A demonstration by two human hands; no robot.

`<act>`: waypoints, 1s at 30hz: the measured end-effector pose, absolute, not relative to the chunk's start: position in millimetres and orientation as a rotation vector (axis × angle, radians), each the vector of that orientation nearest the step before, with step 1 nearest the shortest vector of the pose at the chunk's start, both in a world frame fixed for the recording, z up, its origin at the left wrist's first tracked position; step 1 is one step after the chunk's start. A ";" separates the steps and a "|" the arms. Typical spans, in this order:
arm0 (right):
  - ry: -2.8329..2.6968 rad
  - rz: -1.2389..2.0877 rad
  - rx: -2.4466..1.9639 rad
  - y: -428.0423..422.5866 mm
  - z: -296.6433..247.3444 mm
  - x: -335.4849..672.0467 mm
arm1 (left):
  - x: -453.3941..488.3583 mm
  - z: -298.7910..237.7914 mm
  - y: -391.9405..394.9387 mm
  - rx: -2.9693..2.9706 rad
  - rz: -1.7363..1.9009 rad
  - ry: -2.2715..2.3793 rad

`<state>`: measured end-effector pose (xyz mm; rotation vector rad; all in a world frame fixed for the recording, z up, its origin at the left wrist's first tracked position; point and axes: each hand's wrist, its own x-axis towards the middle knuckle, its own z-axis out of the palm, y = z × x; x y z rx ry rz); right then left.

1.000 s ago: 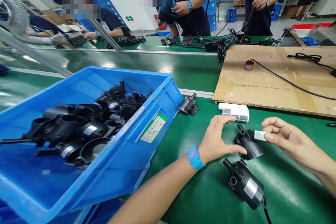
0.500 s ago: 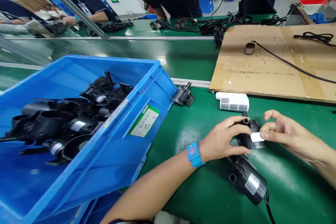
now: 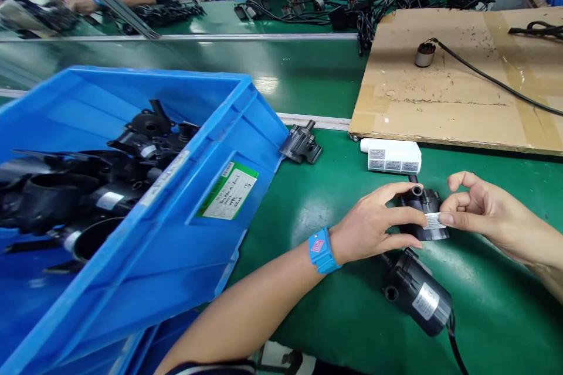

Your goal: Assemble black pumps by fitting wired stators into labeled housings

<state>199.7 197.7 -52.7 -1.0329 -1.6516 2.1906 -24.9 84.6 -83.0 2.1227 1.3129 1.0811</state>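
Observation:
My left hand (image 3: 373, 220), with a blue wristband above it, is closed around a black pump housing (image 3: 433, 198) on the green table. A white printed label (image 3: 433, 221) lies against the housing's side. My right hand (image 3: 479, 211) pinches the label's right end between thumb and finger, its other fingers curled. Just below my left hand lies a second black pump (image 3: 420, 293), with a silver label and a black cable. Behind the housing is a white roll of printed labels (image 3: 391, 155).
A blue bin (image 3: 237, 129) full of black pump parts stands at the left. Beside its corner lies another black pump part (image 3: 302, 142). A cardboard sheet (image 3: 461, 94) carries a small wired coil (image 3: 425, 54). Co-workers and tangled black cables (image 3: 369, 17) are across the table.
The label now sits flatter against the housing, its printed face showing. The camera view has tilted down and shifted, and the co-workers' hands at upper right have left the picture.

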 end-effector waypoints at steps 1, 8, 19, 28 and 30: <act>-1.653 2.193 -1.029 197.7 -52.9 199.9 | -24.8 -83.0 84.6 2.130 1.088 1.312; -1.654 2.201 -0.978 198.9 -55.7 200.2 | -24.2 -83.9 84.6 2.114 1.090 1.319; -1.520 2.152 -0.976 199.8 -57.4 196.4 | -24.4 -74.3 83.0 2.145 0.993 1.359; -1.578 1.945 -0.918 205.5 -71.6 187.3 | -13.7 -53.3 98.9 2.164 0.618 1.371; -1.682 1.827 -0.909 202.2 -75.3 185.6 | -12.4 -54.1 102.6 2.119 0.625 1.347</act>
